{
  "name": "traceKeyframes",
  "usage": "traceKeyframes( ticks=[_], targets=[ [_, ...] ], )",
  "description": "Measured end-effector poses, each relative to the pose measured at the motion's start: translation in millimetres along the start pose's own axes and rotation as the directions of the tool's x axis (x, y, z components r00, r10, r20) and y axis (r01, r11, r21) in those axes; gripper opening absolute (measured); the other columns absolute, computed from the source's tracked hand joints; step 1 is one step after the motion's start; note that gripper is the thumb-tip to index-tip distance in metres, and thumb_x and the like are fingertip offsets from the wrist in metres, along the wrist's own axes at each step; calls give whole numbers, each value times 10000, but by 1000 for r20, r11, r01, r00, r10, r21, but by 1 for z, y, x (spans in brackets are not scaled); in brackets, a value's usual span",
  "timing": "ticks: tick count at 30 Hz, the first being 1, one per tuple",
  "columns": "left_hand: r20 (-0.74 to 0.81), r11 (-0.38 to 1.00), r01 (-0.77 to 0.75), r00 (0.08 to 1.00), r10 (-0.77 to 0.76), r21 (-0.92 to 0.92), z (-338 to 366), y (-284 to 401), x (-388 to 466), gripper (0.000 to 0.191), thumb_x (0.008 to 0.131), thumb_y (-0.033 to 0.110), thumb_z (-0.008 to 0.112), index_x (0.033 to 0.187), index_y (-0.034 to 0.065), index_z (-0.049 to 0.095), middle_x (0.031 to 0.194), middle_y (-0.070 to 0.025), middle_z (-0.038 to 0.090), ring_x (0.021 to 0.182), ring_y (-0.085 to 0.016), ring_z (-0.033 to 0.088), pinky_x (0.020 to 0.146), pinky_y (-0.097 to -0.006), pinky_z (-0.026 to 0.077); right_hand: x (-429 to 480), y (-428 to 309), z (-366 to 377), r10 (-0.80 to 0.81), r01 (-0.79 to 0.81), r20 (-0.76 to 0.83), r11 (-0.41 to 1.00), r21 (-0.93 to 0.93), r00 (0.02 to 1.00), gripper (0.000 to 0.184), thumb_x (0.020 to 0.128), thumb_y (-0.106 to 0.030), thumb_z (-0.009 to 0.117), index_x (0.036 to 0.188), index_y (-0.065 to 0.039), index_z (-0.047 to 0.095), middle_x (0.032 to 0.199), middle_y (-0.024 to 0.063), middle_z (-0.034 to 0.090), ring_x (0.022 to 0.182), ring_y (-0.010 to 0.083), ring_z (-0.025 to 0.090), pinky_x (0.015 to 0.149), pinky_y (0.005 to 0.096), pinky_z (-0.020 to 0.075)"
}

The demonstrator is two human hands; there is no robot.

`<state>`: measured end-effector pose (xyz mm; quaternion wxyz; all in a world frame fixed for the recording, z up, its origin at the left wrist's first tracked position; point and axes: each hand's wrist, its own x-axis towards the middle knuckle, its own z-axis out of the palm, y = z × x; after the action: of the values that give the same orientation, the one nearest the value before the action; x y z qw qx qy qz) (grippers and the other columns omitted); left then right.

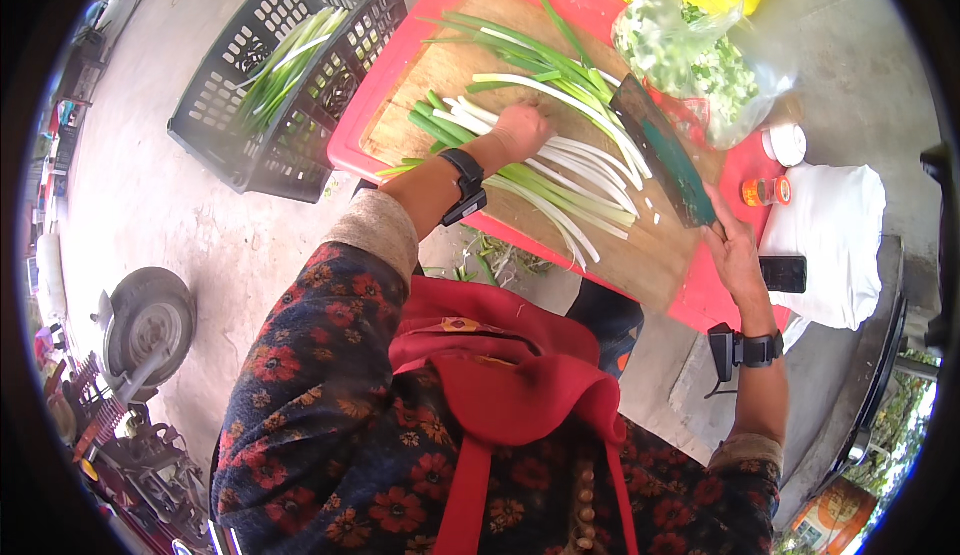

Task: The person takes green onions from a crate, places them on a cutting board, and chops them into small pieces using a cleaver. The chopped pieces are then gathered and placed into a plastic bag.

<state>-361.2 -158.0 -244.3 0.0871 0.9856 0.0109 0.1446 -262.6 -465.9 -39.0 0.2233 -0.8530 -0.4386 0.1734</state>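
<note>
My left hand (pixel 523 131) is closed around a bundle of scallions (pixel 581 161), near the middle of a wooden cutting board (pixel 637 262). Their white ends fan out toward the lower right. In my right hand (pixel 733 251) is a cleaver (pixel 664 150), gripped at its handle end. Its dark blade, partly greenish, lies beyond the white ends, on or just above the board. More scallions (pixel 525 52) are spread over the far part of the board. Small white cut bits (pixel 652 213) sit between the bundle and the blade.
The board rests on a red plastic surface (pixel 360 123). A black crate (pixel 225 127) with scallions stands at left. At right are a clear bag of chopped scallions (pixel 697 67), a small jar (pixel 766 191), a white bundle (pixel 832 225) and a phone (pixel 783 274). Trimmings (pixel 491 255) litter the floor.
</note>
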Motion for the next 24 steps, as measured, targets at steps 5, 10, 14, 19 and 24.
traceKeyframes(
  ticks=[5, 10, 14, 19, 24],
  targets=[
    [-228, 967, 202, 960, -163, 157, -12, -22, 9, 208, 687, 88, 551, 893, 73, 584, 897, -86, 529, 888, -275, 519, 771, -336, 442, -3, 2, 1, -41, 41, -15, 999, 19, 999, 631, 728, 89, 551, 1299, -133, 398, 615, 61, 246, 537, 151, 320, 544, 213, 301],
    [43, 966, 109, 992, -122, 235, -25, -32, 39, 194, 655, 76, 562, 846, 61, 599, 901, -85, 524, 897, -257, 524, 743, -347, 458, -12, 4, -4, 15, -16, -20, 999, -33, 1000, 626, 726, 98, 549, 1293, -123, 404, 618, 73, 308, 546, 158, 351, 566, 201, 321],
    [197, 978, -28, 980, -13, 205, -27, -23, 35, 163, 677, 81, 551, 828, 71, 610, 920, -96, 551, 914, -256, 538, 730, -344, 472, -22, 5, -6, 11, -9, -75, 999, 34, 997, 626, 719, 110, 547, 1286, -118, 414, 617, 62, 262, 539, 152, 325, 553, 206, 311],
    [290, 976, 23, 953, -86, 216, -19, -10, 31, 201, 720, 106, 541, 906, 76, 614, 981, -107, 565, 952, -264, 535, 769, -329, 467, -24, 8, -6, 42, -41, -57, 999, 25, 997, 624, 720, 114, 547, 1286, -109, 412, 619, 62, 267, 546, 151, 321, 558, 208, 315],
    [136, 946, 78, 983, -126, 313, -25, -55, 39, 289, 699, 131, 556, 980, 115, 620, 1017, -68, 560, 1022, -254, 499, 882, -390, 391, -27, 6, -8, 62, -63, -39, 998, -16, 997, 626, 723, 114, 545, 1292, -106, 405, 625, 58, 260, 550, 143, 311, 555, 208, 307]
  ],
)
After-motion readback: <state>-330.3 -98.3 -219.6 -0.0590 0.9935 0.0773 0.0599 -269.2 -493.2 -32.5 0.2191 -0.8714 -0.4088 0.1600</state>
